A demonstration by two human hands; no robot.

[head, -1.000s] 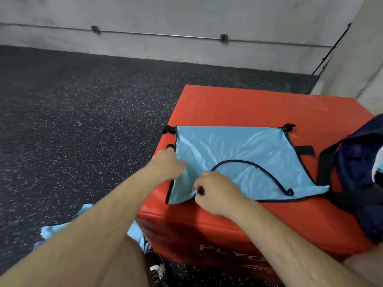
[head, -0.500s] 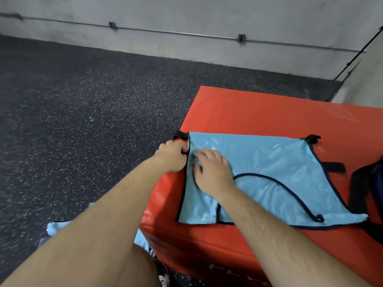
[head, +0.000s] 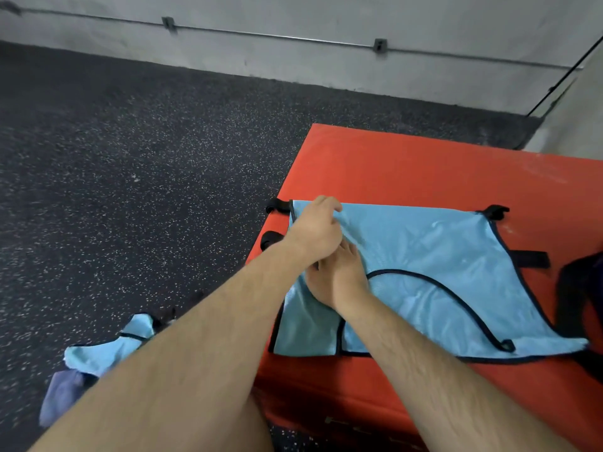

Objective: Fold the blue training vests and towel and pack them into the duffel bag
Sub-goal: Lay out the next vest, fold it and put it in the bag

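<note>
A light blue training vest [head: 434, 252] with dark trim lies flat on the red padded box [head: 391, 164]. My left hand [head: 315, 228] is over the vest's far left corner, fingers curled onto the fabric there. Partly tucked under my left wrist, my right hand [head: 341, 277] presses flat on the vest beside the curved neckline trim. A sliver of the dark navy duffel bag [head: 579, 288] shows at the right edge of the box. A second blue vest [head: 111, 347] lies crumpled on the floor, with a purplish towel [head: 62, 396] next to it.
The box stands on dark speckled rubber flooring [head: 146, 158]. A grey wall [head: 326, 21] with a thin pipe runs along the back. Black straps [head: 277, 205] stick out from the vest's left and right edges.
My left hand has moved from the vest's left edge up onto its far left corner. My right hand stays flat on the fabric, now crossed under the left wrist.
</note>
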